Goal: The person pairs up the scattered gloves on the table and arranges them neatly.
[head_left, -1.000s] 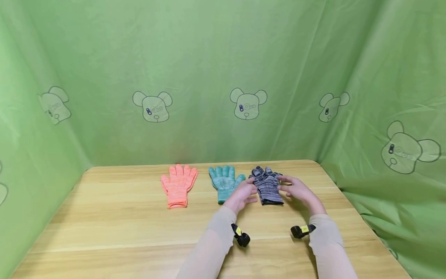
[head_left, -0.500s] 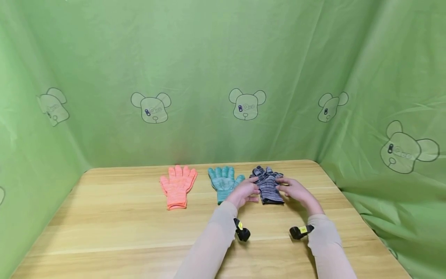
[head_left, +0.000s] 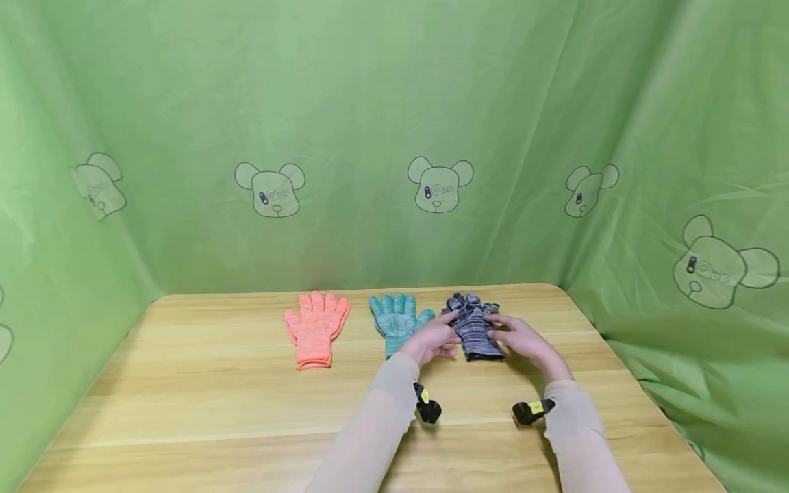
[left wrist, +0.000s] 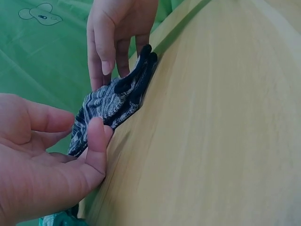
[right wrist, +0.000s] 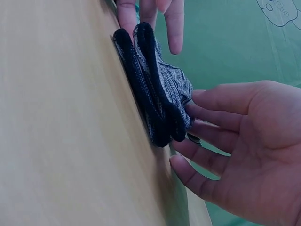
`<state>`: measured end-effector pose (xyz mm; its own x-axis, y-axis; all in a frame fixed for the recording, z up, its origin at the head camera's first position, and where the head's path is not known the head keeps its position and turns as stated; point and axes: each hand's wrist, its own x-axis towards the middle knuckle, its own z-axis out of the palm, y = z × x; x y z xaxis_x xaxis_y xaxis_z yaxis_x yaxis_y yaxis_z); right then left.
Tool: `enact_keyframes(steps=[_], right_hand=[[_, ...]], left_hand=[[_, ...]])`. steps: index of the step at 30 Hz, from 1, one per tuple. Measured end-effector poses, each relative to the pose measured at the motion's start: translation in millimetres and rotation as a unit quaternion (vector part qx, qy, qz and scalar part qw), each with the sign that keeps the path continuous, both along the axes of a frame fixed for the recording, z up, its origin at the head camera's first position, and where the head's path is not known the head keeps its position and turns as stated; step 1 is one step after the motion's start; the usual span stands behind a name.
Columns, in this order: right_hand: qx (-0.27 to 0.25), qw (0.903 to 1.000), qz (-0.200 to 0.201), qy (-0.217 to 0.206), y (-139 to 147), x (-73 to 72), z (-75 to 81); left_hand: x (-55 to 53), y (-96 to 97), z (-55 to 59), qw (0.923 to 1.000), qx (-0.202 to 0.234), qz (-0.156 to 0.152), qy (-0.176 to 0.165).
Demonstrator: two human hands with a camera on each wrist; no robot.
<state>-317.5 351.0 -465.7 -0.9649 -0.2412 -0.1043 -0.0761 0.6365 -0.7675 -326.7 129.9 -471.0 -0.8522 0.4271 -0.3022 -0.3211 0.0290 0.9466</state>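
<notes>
A pair of grey-and-black striped knit gloves [head_left: 477, 332] lies stacked near the far right of the table, cuffs toward me. My left hand [head_left: 433, 339] is at their left side, my right hand [head_left: 522, 341] at their right. In the right wrist view, the fingertips of the right hand [right wrist: 249, 136] touch the edge of the gloves [right wrist: 164, 84], fingers loosely spread. The left wrist view has the left hand [left wrist: 51, 165] with relaxed fingers against the gloves [left wrist: 101, 103]. The glove fingers look bunched. To the left lie teal gloves [head_left: 396, 322], partly behind my left hand.
Coral-orange gloves [head_left: 316, 329] lie flat farther left, fingers pointing away. The wooden table [head_left: 216, 411] ends at a green curtain [head_left: 357, 239] on the back and sides. Each wrist bears a small black camera [head_left: 428, 409].
The striped gloves' finger ends have bunched a little and their cuff has shifted slightly right. My left hand has moved slightly right; the right hand has moved slightly left. The other gloves stay put.
</notes>
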Motion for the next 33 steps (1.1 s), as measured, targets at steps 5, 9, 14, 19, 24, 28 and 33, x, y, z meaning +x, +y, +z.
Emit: enact_keyframes(steps=[5,9,14,19,24,28,33], right_hand=[[-0.005,1.0000,0.006,-0.006,-1,1.6,-0.4],[-0.027,0.9994,0.000,-0.021,0,2.6,-0.9],[-0.035,0.9991,-0.009,-0.022,0,2.1,-2.0],[-0.027,0.9993,-0.016,-0.019,0,0.7,-1.8],[-0.032,0.9988,-0.024,-0.029,2,0.9,-0.5],[-0.031,0.9989,-0.028,-0.023,5,2.1,0.9],[-0.038,0.9986,-0.032,-0.019,7,3.1,3.5]], left_hand=[[4.9,-0.5,-0.5,0.9997,0.014,0.019,-0.008],[11.1,0.0,-1.0,0.9986,0.030,0.042,-0.014],[13.7,2.7,-2.5,0.9979,0.036,0.052,-0.015],[13.5,3.4,-3.1,0.9975,0.041,0.055,-0.016],[15.4,2.7,-1.9,0.9968,0.049,0.059,-0.022],[19.5,1.5,-0.5,0.9958,0.064,0.062,-0.021],[26.0,-0.5,0.1,0.9944,0.090,0.050,-0.025]])
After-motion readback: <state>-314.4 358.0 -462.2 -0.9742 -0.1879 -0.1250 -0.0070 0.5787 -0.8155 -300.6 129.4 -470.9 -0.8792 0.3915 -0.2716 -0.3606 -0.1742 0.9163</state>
